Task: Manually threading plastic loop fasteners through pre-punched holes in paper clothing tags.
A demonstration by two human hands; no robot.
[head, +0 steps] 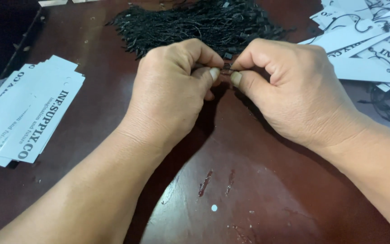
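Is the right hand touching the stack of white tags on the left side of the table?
Apart. The head view shows the right hand at centre, pinching a small black fastener, with bare table before the white tags.

White tag stacks point(28, 115) on brown table point(258, 190)

The setting was a small packing workshop: a worn dark-red table point(258, 199) carried stacks of white printed hang tags point(28, 117) and a heap of black tag strings point(195, 22).
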